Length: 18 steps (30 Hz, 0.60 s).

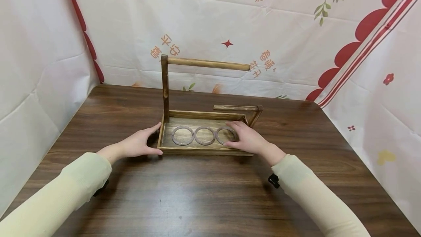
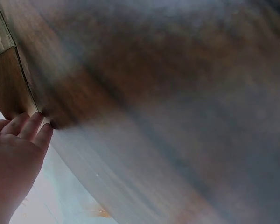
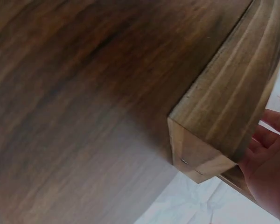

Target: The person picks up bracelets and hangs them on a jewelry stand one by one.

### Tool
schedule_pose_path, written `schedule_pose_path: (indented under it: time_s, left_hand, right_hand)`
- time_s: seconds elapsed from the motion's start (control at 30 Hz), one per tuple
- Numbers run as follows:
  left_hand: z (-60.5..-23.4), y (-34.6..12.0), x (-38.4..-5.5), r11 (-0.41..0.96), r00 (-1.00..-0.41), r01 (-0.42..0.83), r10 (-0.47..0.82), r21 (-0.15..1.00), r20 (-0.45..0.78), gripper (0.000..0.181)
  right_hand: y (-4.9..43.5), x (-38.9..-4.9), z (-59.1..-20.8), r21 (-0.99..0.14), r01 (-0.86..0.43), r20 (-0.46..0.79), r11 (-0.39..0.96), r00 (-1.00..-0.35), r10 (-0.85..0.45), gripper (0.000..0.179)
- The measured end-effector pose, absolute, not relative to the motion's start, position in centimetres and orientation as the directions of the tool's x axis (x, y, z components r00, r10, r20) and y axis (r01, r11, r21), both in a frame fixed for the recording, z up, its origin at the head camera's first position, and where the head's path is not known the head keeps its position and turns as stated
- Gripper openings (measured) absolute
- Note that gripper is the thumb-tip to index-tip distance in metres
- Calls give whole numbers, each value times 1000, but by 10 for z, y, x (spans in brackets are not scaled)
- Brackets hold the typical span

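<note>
A wooden tray (image 1: 204, 151) with a raised rim lies on the table, with three grey-brown rings (image 1: 204, 135) in a row on its floor. From its left back corner rises a post with a long horizontal bar (image 1: 210, 64). My left hand (image 1: 138, 143) touches the tray's left end, thumb near the front corner, fingers spread. In the left wrist view its fingers (image 2: 35, 126) lie fairly straight against the wood. My right hand (image 1: 248, 139) reaches over the tray's right end, its thumb and fingers parted around the right ring; whether they touch it is unclear.
A shorter wooden bar (image 1: 235, 107) joins a slanted post (image 1: 255, 115) at the tray's right back. The dark wood-grain table (image 1: 184, 196) extends on all sides. Printed white cloth (image 1: 204, 14) hangs behind it and along both sides.
</note>
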State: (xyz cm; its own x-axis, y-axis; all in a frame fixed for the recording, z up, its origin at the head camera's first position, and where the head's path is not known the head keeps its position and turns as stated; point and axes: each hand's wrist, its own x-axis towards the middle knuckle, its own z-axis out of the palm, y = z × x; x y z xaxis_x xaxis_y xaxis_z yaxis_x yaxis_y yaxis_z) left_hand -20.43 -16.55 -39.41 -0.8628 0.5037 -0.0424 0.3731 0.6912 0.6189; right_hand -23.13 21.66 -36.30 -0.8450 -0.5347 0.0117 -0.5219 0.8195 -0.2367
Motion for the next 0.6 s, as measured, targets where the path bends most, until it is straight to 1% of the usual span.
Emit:
schedule_pose_path:
  time_s: [0.27, 0.6]
  left_hand:
    - [-393, -165, -204, 696, -863, 359, 501, 621, -63, 101]
    - [-392, -164, -204, 694, -866, 363, 498, 622, -51, 101]
  right_hand:
    - [214, -237, -371, -203, -555, 19, 807, -826, -563, 75]
    - [208, -243, -374, -215, -517, -65, 829, -839, -540, 76]
